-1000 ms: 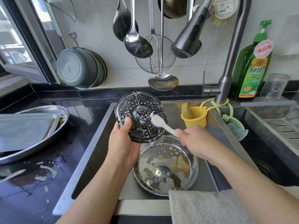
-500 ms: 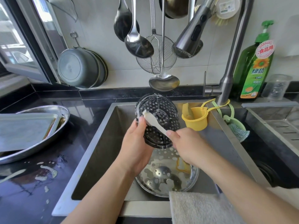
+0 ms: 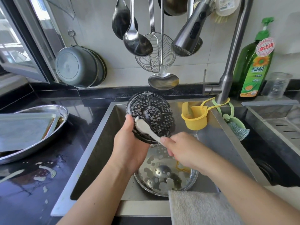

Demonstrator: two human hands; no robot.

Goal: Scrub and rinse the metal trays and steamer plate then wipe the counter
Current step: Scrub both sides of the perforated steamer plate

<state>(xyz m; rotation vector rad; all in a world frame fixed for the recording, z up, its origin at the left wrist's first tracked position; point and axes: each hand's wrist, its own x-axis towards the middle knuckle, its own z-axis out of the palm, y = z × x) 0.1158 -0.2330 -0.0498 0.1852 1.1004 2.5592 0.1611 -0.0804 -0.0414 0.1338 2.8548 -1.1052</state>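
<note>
Over the sink (image 3: 97,143) my left hand (image 3: 129,146) grips a dark perforated steamer plate (image 3: 154,114), soapy and tilted on edge. My right hand (image 3: 180,150) holds the handle of a white brush (image 3: 144,127), whose head lies against the plate's lower left face beside my left thumb. Below the hands a round perforated metal tray (image 3: 164,177) with foam patches lies in the sink bottom. On the left counter a flat rectangular metal tray (image 3: 24,129) rests inside an oval metal tray (image 3: 37,151).
The black counter (image 3: 32,192) at left has white foam spills. A grey towel (image 3: 199,207) hangs over the sink's front edge. A yellow cup holder (image 3: 194,120) and the tap (image 3: 227,78) stand at back right, with a green soap bottle (image 3: 253,69). Ladles and a skimmer hang above.
The steamer plate has turned more edge-on and shifted right over the sink. The brush head has moved from the plate's right side down to its lower left, close to my left thumb.
</note>
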